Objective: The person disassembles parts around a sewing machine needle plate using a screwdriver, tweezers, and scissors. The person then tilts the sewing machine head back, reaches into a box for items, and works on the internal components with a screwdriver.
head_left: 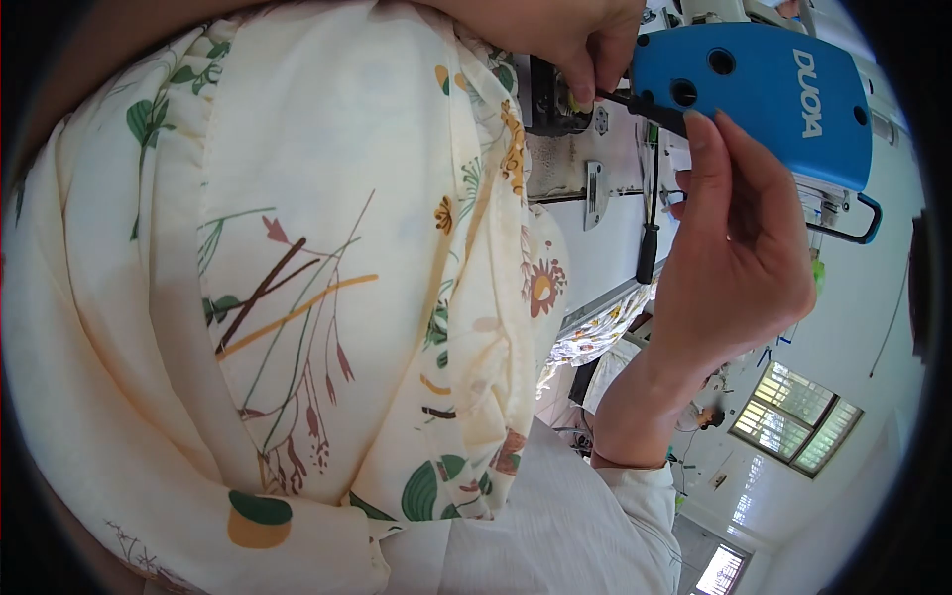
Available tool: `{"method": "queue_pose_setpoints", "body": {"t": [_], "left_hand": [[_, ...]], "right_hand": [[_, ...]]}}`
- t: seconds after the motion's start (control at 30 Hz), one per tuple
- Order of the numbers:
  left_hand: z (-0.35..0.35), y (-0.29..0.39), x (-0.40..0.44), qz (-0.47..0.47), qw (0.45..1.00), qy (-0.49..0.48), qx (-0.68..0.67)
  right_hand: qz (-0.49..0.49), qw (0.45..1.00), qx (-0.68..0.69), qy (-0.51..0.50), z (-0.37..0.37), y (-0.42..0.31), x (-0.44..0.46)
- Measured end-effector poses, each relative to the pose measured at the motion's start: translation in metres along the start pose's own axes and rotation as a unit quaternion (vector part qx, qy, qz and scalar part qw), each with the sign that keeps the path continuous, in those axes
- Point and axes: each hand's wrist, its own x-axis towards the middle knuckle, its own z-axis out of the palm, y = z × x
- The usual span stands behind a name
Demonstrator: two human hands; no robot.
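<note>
My right hand point(739, 223) pinches a slim black tool point(659, 111) between thumb and fingers. The tool's thin end points toward my left hand point(600, 50), whose fingertips are pressed together beside a dark metal machine part point(547, 94). What the left fingertips hold is too small and hidden to make out. Just above the right fingers is the blue sewing machine head point(759, 104) with "DUOYA" on it. On the table lie a metal plate point(594, 195), a small perforated disc point(601, 121) and a black-handled screwdriver point(648, 255).
Cream floral fabric point(327, 248) covers my body and fills the left side of the view. More patterned cloth point(600, 332) hangs past the table edge point(605, 297). Another person point(710, 417) is in the background, near a window point(796, 416). The view is turned sideways.
</note>
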Motion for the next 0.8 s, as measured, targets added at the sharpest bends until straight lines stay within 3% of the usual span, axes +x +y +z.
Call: {"method": "queue_pose_setpoints", "body": {"t": [0.23, 0.37, 0.5, 0.63, 0.8], "left_hand": [[0.005, -0.011, -0.001, 0.06, 0.997, 0.034, -0.023], [-0.002, -0.002, 0.001, 0.035, 0.998, 0.01, -0.046], [-0.02, 0.006, 0.001, 0.073, 0.996, -0.052, -0.006], [0.001, -0.012, 0.002, 0.049, 0.997, 0.002, -0.063], [-0.027, 0.01, 0.0, 0.092, 0.994, -0.055, 0.019]], "right_hand": [[-0.025, 1.0, -0.013, -0.007, 0.0, 0.003, -0.005], [0.006, 1.0, 0.003, 0.009, -0.001, 0.0, -0.002], [0.007, 1.0, 0.002, 0.013, 0.0, 0.001, -0.002], [0.001, 1.0, 0.001, 0.011, 0.002, 0.0, -0.002], [-0.002, 1.0, 0.002, 0.012, 0.002, 0.0, -0.002]]}}
